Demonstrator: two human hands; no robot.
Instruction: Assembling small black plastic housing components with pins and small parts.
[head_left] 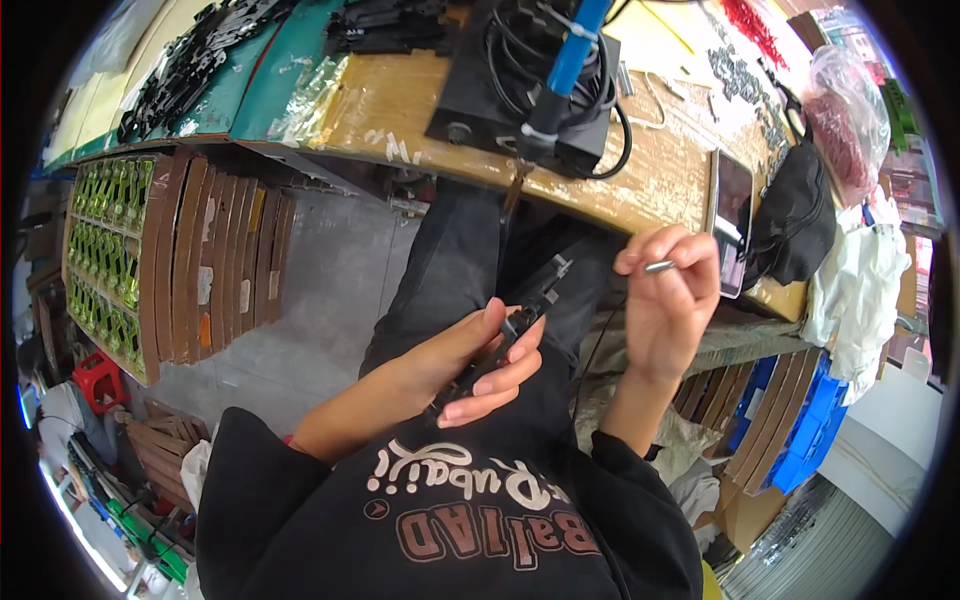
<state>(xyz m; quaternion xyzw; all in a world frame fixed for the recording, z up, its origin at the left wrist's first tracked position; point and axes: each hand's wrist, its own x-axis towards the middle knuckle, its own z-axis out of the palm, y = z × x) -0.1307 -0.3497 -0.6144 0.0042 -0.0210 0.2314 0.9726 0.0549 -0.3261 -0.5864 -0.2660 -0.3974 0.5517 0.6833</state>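
Note:
Above my lap, my left hand [490, 365] is wrapped round a long, narrow black part [520, 320], which tilts up to the right with its tip past my fingers. What the part belongs to I cannot make out. To the right of it, below the table edge, my right hand [672, 290] is raised with its palm toward me. Between its thumb and fingertips it pinches a small shiny metal pin [659, 267]. The pin and the black part are apart.
A black box [470, 110] with coiled cables and a blue rod [580, 45] stands on the table. Black parts [190, 70] lie at the far left. A phone [732, 195] and black pouch [797, 205] are on the right. Brown boards [190, 260] stand on the left.

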